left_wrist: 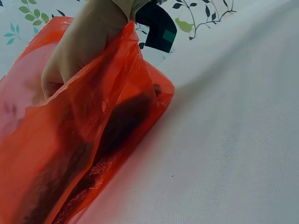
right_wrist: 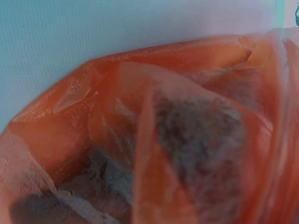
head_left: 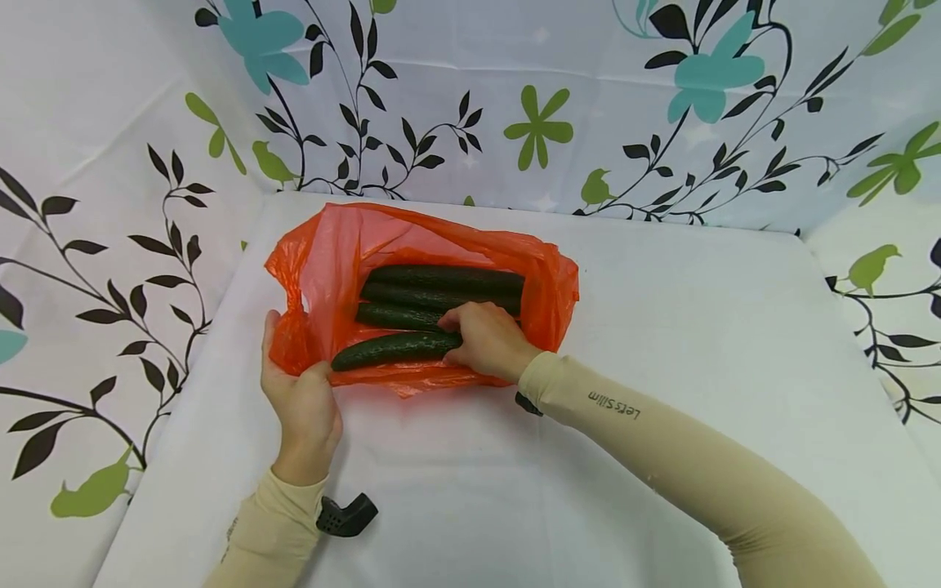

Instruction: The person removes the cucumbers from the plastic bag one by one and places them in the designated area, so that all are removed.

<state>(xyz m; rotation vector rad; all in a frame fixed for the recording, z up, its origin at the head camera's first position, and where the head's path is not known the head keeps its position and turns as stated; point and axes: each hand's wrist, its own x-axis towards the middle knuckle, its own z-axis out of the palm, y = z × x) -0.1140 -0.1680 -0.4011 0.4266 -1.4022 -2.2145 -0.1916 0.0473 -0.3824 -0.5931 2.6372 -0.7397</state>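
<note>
A red plastic bag [head_left: 547, 286] lies with its mouth spread wide, and several dark green cucumbers [head_left: 434, 282] are side by side inside it. My left hand [head_left: 303, 408] grips the bag's bunched left edge. Reaching in from the right, my right hand [head_left: 491, 339] holds the right end of the nearest cucumber [head_left: 390, 349], which lies slightly tilted by the bag's front edge. The left wrist view shows the right hand [left_wrist: 77, 44] partly hidden behind the red film. Only the bag [right_wrist: 117, 74] and dark shapes through it appear in the right wrist view.
The bag rests on a table with a white cloth [head_left: 684, 327]. Behind it and at the sides hang white sheets [head_left: 470, 73] printed with leaves, birds and flowers. A black wrist device [head_left: 347, 515] sits by the left sleeve.
</note>
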